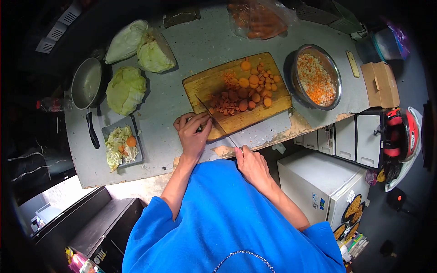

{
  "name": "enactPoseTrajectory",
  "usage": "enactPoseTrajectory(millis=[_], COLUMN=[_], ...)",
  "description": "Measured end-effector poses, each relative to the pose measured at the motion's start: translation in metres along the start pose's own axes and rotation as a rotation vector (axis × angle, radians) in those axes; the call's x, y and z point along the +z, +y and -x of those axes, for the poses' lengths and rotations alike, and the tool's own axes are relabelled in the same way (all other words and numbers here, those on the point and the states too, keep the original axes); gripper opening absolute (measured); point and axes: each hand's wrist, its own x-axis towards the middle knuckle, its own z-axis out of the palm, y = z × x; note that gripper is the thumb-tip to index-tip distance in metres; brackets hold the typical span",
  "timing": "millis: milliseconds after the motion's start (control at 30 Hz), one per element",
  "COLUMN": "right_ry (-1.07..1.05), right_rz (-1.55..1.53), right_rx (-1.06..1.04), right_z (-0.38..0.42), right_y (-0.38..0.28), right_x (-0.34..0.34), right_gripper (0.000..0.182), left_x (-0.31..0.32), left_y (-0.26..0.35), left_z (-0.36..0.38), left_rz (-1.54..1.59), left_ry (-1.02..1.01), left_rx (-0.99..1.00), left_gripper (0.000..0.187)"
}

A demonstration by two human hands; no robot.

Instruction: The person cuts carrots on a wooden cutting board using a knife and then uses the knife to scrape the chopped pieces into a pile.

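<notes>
My right hand (252, 166) is closed round the handle of a knife (221, 126) at the table's front edge. The blade slants up and left across the lower left of a wooden cutting board (246, 125). At the board's left edge, my left hand (193, 134) has its fingers curled beside the blade. What lies under those fingers is hidden. Small diced carrot (226, 108) is heaped just right of the blade. Round carrot slices (253, 80) spread over the board's upper right.
A steel bowl (337, 86) of chopped vegetables stands right, near a phone (352, 63). Cabbages (126, 90) and a pan (86, 83) sit left, above a tray (139, 152) of scraps. A bag of carrots (261, 20) lies at the back. A white fridge (318, 170) stands below right.
</notes>
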Motion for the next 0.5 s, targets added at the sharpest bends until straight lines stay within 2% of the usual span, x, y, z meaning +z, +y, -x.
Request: enactPoseTrajectory(millis=[100, 167, 200, 267, 333, 400, 500], right_ry=[-0.007, 0.016, 0.020, -0.480, -0.482, -0.230, -0.122], right_rz=[-0.023, -0.343, -0.343, -0.717, -0.739, -0.482, -0.500], right_rx=[-0.030, -0.199, -0.200, 0.337, 0.360, 0.053, 0.017], right_z=[-0.004, -0.011, -0.013, -0.015, -0.012, -0.009, 0.001], right_y=[0.006, 0.022, 0.023, 0.021, 0.015, 0.021, 0.016], right_x=[0.001, 0.007, 0.002, -0.013, -0.019, -0.012, -0.020], right_gripper=[0.051, 0.056, 0.056, 0.061, 0.062, 0.063, 0.062], left_x=[0.002, 0.003, 0.004, 0.004, 0.003, 0.002, 0.001], left_y=[-0.001, -0.001, -0.001, -0.001, 0.001, 0.004, 0.001], left_z=[0.001, 0.000, 0.000, 0.001, -0.001, -0.001, 0.000], left_rz=[-0.006, -0.005, -0.007, -0.007, -0.010, -0.007, -0.039], left_ry=[0.008, 0.016, 0.021, 0.031, 0.043, 0.037, 0.012], left_rx=[0.008, 0.000, -0.014, -0.014, -0.015, -0.050, 0.015], left_gripper=[0.012, 0.012, 0.012, 0.013, 0.013, 0.013, 0.013])
